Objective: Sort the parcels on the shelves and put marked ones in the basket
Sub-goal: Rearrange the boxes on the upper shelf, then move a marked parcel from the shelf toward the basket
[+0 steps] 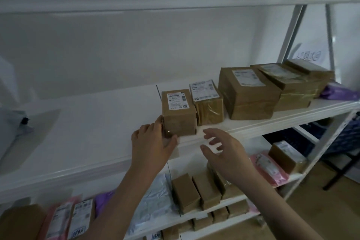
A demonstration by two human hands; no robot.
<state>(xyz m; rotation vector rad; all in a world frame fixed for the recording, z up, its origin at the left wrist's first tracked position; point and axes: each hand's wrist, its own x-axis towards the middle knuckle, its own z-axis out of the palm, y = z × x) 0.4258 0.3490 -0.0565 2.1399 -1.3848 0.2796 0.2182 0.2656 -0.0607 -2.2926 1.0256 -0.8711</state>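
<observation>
A small brown cardboard parcel (179, 113) with a white label on top stands at the front edge of the white middle shelf (93, 138). My left hand (152, 142) holds its left front corner, fingers along the side and thumb under the front. My right hand (224, 152) hovers just right of and below the parcel, fingers spread, touching nothing. A second taped parcel (208, 103) stands right against it. Larger brown boxes (249, 93) continue the row to the right. No basket is in view.
The lower shelf carries small brown boxes (196, 191), pink mailers (268, 167), a pale plastic bag (152, 204) and a purple one. A grey bag (17, 122) lies at the middle shelf's far left. A dark blue crate (331, 138) sits behind the rack's right post.
</observation>
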